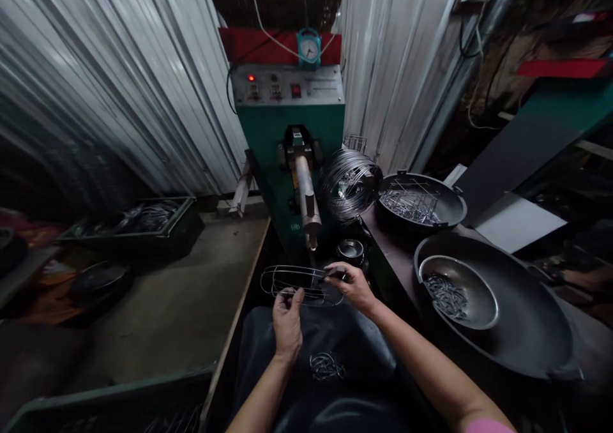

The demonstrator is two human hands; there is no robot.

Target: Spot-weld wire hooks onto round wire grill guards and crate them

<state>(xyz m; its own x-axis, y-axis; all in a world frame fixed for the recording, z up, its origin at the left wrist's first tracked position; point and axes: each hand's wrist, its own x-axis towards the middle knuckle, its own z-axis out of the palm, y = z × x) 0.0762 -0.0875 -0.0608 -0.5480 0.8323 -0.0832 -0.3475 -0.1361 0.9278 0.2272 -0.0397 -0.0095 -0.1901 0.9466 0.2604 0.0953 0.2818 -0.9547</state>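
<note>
A rounded wire frame (275,269) of thin bent wires is held over my lap, below the tip of the welding machine's arm (306,193). My left hand (288,324) pinches its near side between thumb and fingers. At the frame's right part, my right hand (353,287) is closed on a small dark block (336,272) against the wires. What exactly this block is cannot be made out. A small heap of short bent wire pieces (326,366) lies on the dark apron (364,350) across my lap.
Behind stands the green machine (258,129) with a lit red lamp. To the right are a coil of wire rings (349,184), a pan with wire parts (457,209), and a large pan (531,318) holding a metal bowl (486,299). A green crate (184,228) stands left.
</note>
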